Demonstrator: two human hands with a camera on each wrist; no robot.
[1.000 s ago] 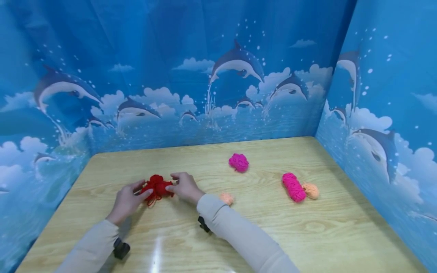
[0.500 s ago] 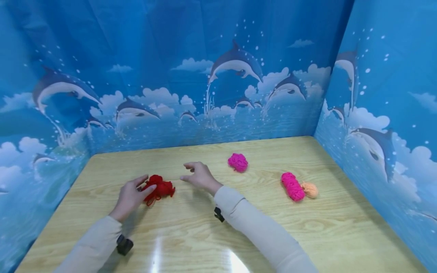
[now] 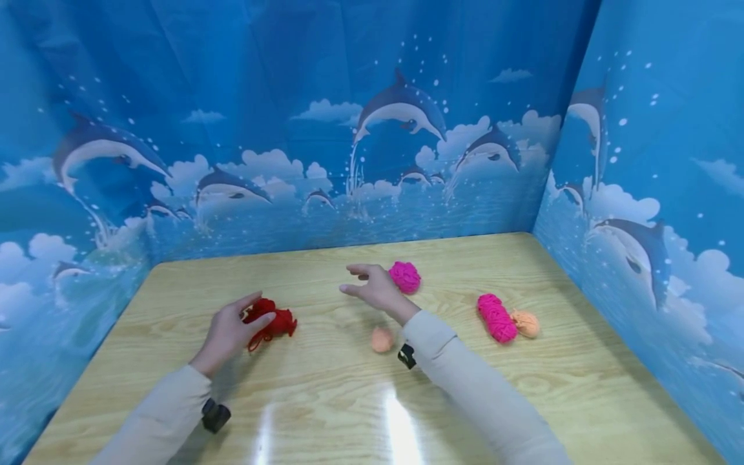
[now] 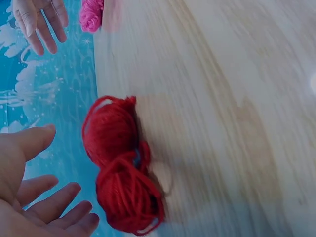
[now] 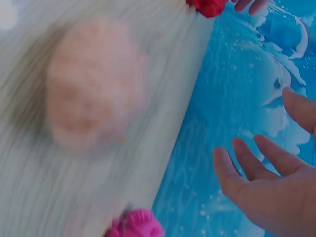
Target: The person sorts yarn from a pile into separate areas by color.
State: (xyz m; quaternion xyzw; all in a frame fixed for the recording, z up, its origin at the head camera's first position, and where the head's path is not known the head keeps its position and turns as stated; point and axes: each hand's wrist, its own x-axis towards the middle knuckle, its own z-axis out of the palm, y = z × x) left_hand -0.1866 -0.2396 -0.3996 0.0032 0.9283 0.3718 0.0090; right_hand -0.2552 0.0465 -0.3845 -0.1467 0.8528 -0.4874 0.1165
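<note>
Two bundles of red yarn (image 3: 281, 322) lie against each other on the left of the table, with loose loops at the near side. My left hand (image 3: 232, 329) is beside them, thumb and fingers spread; in the left wrist view a gap shows between these fingers and the yarn. Farther right, my right hand (image 3: 378, 289) hovers with nothing in its spread fingers. Behind it, partly covered, sits a magenta yarn ball (image 3: 405, 277). A peach yarn ball (image 3: 382, 339) lies nearer the front, large and blurred in the right wrist view.
On the right of the wooden table (image 3: 325, 387), a pink yarn skein (image 3: 497, 318) touches a second peach yarn ball (image 3: 526, 323). A blue dolphin-print curtain (image 3: 279, 129) borders the back and sides.
My right hand has left the red yarn and moved right toward the magenta ball, uncovering the near peach ball. My left hand has stayed beside the red yarn, shifting slightly.
</note>
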